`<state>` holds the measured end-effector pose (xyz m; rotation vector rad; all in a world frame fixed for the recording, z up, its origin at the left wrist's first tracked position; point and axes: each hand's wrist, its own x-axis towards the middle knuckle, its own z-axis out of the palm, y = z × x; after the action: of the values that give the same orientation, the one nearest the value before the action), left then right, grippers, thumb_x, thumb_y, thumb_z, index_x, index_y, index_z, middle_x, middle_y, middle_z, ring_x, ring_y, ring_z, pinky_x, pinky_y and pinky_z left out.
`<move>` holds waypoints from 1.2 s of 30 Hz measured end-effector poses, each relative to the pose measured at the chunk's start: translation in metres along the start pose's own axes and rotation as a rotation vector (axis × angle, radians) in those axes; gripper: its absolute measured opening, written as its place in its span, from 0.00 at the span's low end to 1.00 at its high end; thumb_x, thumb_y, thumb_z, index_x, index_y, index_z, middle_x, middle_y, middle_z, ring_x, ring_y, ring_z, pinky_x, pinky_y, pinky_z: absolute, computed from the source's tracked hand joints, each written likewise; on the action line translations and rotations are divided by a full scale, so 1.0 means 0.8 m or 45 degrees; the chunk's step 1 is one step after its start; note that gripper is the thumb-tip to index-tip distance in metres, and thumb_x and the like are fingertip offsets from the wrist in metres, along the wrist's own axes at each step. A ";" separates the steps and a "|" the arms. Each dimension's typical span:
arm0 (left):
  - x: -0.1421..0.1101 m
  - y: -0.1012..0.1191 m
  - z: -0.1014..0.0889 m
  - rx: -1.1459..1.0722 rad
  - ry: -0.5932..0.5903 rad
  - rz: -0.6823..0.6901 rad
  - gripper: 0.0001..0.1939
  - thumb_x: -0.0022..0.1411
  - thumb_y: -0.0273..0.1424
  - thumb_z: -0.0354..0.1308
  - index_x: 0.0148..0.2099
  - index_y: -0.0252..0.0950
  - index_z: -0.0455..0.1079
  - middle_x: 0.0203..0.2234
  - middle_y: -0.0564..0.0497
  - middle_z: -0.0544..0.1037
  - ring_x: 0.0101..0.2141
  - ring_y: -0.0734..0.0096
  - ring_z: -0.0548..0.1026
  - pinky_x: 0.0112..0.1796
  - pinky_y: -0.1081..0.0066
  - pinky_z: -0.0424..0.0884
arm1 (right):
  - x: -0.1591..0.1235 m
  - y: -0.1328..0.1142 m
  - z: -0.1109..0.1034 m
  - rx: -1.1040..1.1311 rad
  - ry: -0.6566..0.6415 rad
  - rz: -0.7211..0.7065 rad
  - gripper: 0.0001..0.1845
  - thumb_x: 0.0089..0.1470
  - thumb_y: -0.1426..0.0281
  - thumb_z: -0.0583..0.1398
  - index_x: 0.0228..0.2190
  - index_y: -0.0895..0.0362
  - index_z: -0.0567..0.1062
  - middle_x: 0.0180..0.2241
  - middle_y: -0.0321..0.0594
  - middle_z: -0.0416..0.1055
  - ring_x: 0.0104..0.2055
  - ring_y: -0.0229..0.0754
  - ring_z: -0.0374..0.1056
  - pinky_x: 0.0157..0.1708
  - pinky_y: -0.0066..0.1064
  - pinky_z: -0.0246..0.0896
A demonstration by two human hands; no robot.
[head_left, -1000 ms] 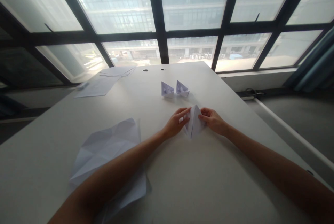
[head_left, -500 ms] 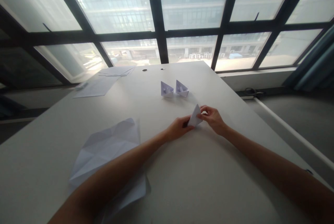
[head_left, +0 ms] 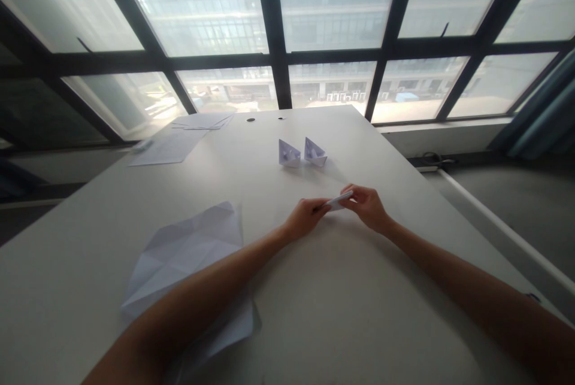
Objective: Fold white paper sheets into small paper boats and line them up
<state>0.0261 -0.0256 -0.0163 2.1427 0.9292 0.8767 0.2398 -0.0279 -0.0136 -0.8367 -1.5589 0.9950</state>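
A small piece of folded white paper (head_left: 338, 202) is held between my two hands, a little above the white table (head_left: 332, 289). My left hand (head_left: 307, 216) pinches its left end, and my right hand (head_left: 365, 205) grips its right end with thumb and fingers. The paper is seen nearly edge-on, so its full shape is hidden. Beyond my hands stand two folded paper boats, a left paper boat (head_left: 288, 154) and a right paper boat (head_left: 315, 152), side by side.
A large creased sheet of paper (head_left: 184, 253) lies at the left, partly under my left forearm. Flat paper sheets (head_left: 173, 148) rest at the table's far left. Windows (head_left: 332, 2) stand behind the table, and a white pole (head_left: 503, 223) runs beside its right edge.
The folded paper has tipped from upright, with its pointed tip up, to nearly flat and edge-on. Both hands keep hold of it and have barely shifted.
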 end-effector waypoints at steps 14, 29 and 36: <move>0.000 -0.016 0.000 0.709 -0.084 0.312 0.24 0.70 0.22 0.45 0.65 0.37 0.63 0.62 0.44 0.67 0.64 0.63 0.62 0.64 0.55 0.58 | -0.003 0.015 -0.010 -0.980 -0.202 -0.391 0.14 0.55 0.78 0.60 0.39 0.51 0.82 0.44 0.40 0.80 0.52 0.46 0.73 0.56 0.42 0.59; 0.002 -0.029 0.008 0.639 -0.241 0.250 0.24 0.73 0.29 0.43 0.68 0.35 0.57 0.66 0.42 0.61 0.66 0.63 0.58 0.65 0.58 0.55 | -0.011 0.000 -0.001 -1.384 -0.456 -0.330 0.27 0.52 0.75 0.60 0.56 0.57 0.73 0.58 0.48 0.70 0.62 0.50 0.63 0.64 0.45 0.50; 0.002 -0.028 0.008 0.639 -0.224 0.220 0.26 0.73 0.31 0.43 0.70 0.36 0.53 0.67 0.42 0.59 0.67 0.64 0.56 0.65 0.58 0.53 | -0.013 0.015 0.007 -1.355 -0.402 -0.167 0.24 0.67 0.69 0.48 0.60 0.58 0.69 0.62 0.49 0.65 0.65 0.48 0.59 0.64 0.46 0.51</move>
<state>0.0238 -0.0140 -0.0367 2.7112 0.9572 0.5579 0.2367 -0.0330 -0.0290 -1.2877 -2.4173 0.1214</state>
